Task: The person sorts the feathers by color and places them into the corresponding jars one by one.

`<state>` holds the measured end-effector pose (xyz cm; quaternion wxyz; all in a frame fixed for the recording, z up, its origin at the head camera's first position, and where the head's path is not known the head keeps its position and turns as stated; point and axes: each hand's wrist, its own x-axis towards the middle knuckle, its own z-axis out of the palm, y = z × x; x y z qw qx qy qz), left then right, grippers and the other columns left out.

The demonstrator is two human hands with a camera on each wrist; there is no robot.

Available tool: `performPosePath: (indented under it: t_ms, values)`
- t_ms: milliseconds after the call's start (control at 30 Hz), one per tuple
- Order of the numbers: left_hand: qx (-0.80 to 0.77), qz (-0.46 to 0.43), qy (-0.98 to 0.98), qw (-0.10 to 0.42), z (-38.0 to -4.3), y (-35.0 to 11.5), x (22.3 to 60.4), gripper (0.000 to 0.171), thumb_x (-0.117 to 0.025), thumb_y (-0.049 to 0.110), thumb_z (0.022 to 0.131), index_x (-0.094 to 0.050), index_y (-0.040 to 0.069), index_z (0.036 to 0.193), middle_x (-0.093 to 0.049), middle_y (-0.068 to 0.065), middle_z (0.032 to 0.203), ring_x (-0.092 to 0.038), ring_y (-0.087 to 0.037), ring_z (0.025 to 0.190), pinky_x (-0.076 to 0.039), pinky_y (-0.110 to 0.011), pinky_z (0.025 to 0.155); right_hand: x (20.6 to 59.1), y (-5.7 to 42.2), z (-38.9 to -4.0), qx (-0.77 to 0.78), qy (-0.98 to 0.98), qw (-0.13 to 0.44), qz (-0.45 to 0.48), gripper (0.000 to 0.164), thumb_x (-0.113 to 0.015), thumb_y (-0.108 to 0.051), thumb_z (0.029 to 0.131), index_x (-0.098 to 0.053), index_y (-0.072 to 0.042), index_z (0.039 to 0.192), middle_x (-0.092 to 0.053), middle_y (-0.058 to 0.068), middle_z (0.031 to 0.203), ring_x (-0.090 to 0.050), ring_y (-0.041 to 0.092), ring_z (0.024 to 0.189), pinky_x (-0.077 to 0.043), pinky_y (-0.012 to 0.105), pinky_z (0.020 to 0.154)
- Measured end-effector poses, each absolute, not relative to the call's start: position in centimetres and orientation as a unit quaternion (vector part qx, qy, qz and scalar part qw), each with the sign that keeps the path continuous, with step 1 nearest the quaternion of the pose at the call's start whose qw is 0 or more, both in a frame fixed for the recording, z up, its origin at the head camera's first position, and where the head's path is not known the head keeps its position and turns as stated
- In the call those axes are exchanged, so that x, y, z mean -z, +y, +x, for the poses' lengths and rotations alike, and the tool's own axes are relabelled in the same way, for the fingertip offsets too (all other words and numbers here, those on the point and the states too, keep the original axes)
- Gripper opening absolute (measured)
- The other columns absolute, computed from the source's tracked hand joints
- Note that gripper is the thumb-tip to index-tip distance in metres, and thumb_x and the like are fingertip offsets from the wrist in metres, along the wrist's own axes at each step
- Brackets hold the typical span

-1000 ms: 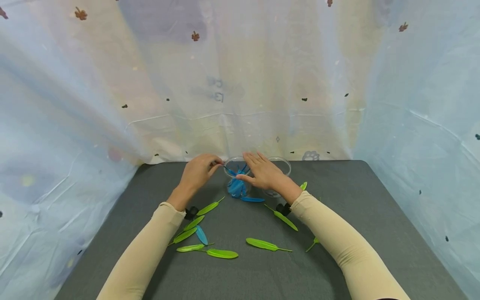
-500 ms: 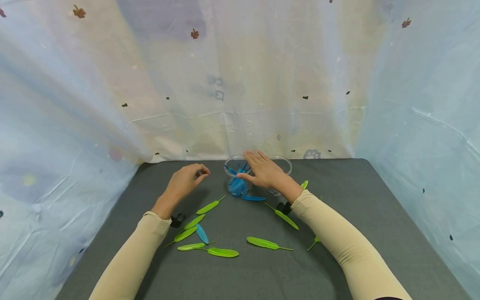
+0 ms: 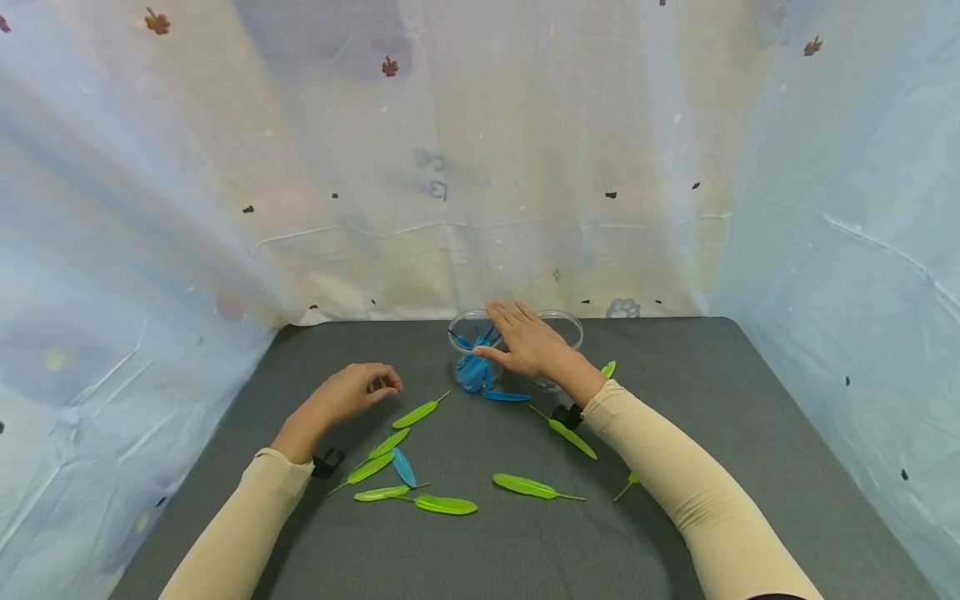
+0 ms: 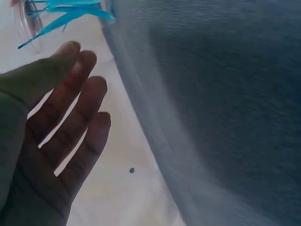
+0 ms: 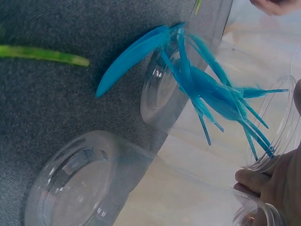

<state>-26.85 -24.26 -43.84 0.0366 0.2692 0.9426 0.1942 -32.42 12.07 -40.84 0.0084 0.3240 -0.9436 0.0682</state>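
Note:
Several blue feathers [image 5: 211, 92] stand bunched in a clear jar [image 3: 461, 367], some with quills poking above its rim. My right hand [image 3: 528, 342] holds the jar's mouth, the thumb at the near side and the fingertips reaching over the rim, seen also in the right wrist view [image 5: 282, 183]. My left hand [image 3: 352, 392] hovers over the table left of the jar, its fingers loosely bent with nothing in them. A blue feather [image 3: 506, 397] lies at the jar's foot.
A second clear jar [image 3: 576, 329] stands right beside the first, partly behind my right hand. Green feathers [image 3: 446, 505] lie scattered over the grey table [image 3: 570, 558]. Another blue feather [image 3: 403, 467] lies among the green ones at the left. A patterned curtain [image 3: 480, 167] hangs behind.
My left hand has let go of a blue feather at the jar's mouth and moved left and nearer, down toward the table. The right hand has stayed on the jar.

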Motion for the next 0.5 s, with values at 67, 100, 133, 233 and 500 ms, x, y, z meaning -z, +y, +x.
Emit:
performPosePath:
  t_ms: [67, 100, 133, 233, 500]
  values:
    - [-0.191, 0.276, 0.941, 0.045, -26.6, -24.6, 44.1, 0.008, -0.074, 0.017, 0.104, -0.079, 0.018, 0.11, -0.073, 0.009, 0.103, -0.067, -0.011, 0.09, -0.059, -0.036, 0.075, 40.8, 12.1, -32.4, -0.068, -0.944, 0.008, 0.324, 0.097, -0.041, -0.071, 0.109, -0.006, -0.008, 0.174, -0.011, 0.012, 0.18, -0.011, 0.028, 0.167, 0.005, 0.044, 0.136]
    - [-0.191, 0.278, 0.94, 0.047, -26.4, -24.7, 44.2, 0.008, -0.074, 0.017, 0.104, -0.079, 0.019, 0.11, -0.073, 0.01, 0.103, -0.067, -0.01, 0.09, -0.059, -0.036, 0.076, 40.8, 12.1, -32.4, -0.069, -0.944, 0.007, 0.323, 0.097, -0.041, -0.07, 0.109, -0.006, -0.008, 0.174, -0.011, 0.012, 0.18, -0.011, 0.028, 0.167, 0.006, 0.044, 0.136]
    - [-0.193, 0.278, 0.94, 0.05, -26.3, -24.9, 44.3, 0.008, -0.075, 0.017, 0.103, -0.079, 0.019, 0.109, -0.073, 0.01, 0.103, -0.067, -0.009, 0.089, -0.059, -0.035, 0.076, 40.8, 12.1, -32.3, -0.071, -0.944, 0.007, 0.323, 0.096, -0.041, -0.07, 0.109, -0.006, -0.008, 0.174, -0.011, 0.012, 0.18, -0.011, 0.027, 0.167, 0.006, 0.043, 0.136]
    - [-0.197, 0.277, 0.939, 0.06, -25.9, -25.3, 44.6, 0.007, -0.075, 0.017, 0.103, -0.079, 0.021, 0.108, -0.073, 0.012, 0.101, -0.065, -0.006, 0.087, -0.059, -0.033, 0.074, 40.7, 12.0, -32.3, -0.074, -0.944, 0.006, 0.322, 0.096, -0.041, -0.07, 0.109, -0.005, -0.009, 0.174, -0.011, 0.012, 0.18, -0.011, 0.027, 0.167, 0.006, 0.043, 0.136]
    - [-0.225, 0.283, 0.925, 0.118, -25.3, -26.4, 45.6, 0.008, -0.075, 0.018, 0.103, -0.077, 0.024, 0.107, -0.072, 0.011, 0.101, -0.067, -0.006, 0.088, -0.059, -0.03, 0.075, 40.8, 12.0, -32.3, -0.067, -0.944, 0.009, 0.322, 0.097, -0.041, -0.071, 0.108, -0.006, -0.008, 0.174, -0.012, 0.012, 0.18, -0.011, 0.028, 0.167, 0.003, 0.045, 0.136]
